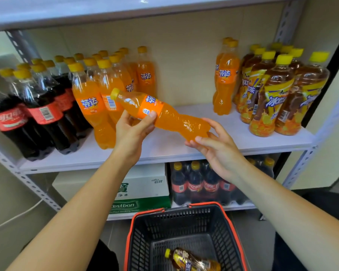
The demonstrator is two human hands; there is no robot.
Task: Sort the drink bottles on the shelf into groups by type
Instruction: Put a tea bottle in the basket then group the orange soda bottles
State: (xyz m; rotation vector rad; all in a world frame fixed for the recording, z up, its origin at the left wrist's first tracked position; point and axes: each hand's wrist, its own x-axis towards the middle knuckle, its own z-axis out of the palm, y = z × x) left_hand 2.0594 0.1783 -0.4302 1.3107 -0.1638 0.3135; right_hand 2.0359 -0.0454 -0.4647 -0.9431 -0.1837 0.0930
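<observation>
An orange soda bottle lies tilted in the air in front of the shelf, cap to the left. My left hand grips it at the label, thumb on top. My right hand touches its base with relaxed fingers underneath. On the shelf stand cola bottles at the left, a group of orange soda bottles beside them, two orange soda bottles right of the gap, and iced tea bottles at the far right.
A black basket with red rim sits below my arms, one iced tea bottle lying in it. The lower shelf holds water cartons and a pack of cola bottles. Metal uprights frame the shelf.
</observation>
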